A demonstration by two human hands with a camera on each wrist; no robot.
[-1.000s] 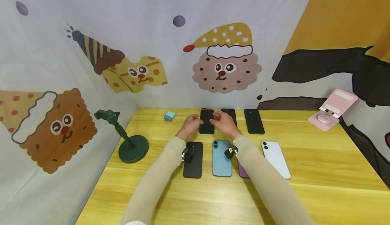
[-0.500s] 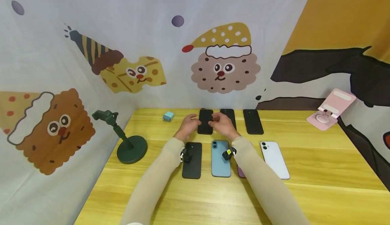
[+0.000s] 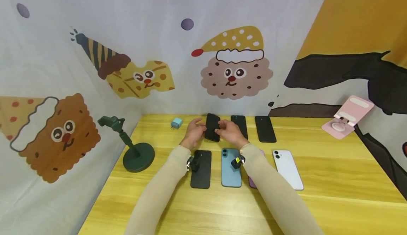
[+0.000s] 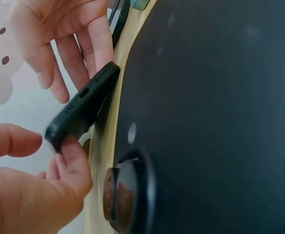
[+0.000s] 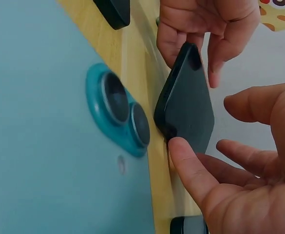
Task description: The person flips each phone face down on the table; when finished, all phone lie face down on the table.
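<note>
In the head view a black smartphone (image 3: 212, 127) is lifted along its left side and tilted at the back of the table. My left hand (image 3: 193, 133) holds its left edge; in the left wrist view, a fingertip (image 4: 73, 152) presses the raised side from below. My right hand (image 3: 231, 132) is at the right edge. In the right wrist view, one fingertip (image 5: 180, 146) touches the phone's near corner while the other fingers are spread apart from it. Nearer me lie a dark grey phone (image 3: 203, 178) and a blue phone (image 3: 230, 176), camera side up.
Two black phones (image 3: 265, 129) lie to the right in the back row. A purple phone (image 3: 252, 182), mostly under my right forearm, and a white phone (image 3: 288, 169) lie in front. A green stand (image 3: 138, 157), light blue charger (image 3: 176, 122) and pink stand (image 3: 344, 116) are on the yellow wooden table.
The black smartphone lay flat between my hands; now its left side is raised and it is turned slightly. My hands have closed in on its edges. The other phones stay put.
</note>
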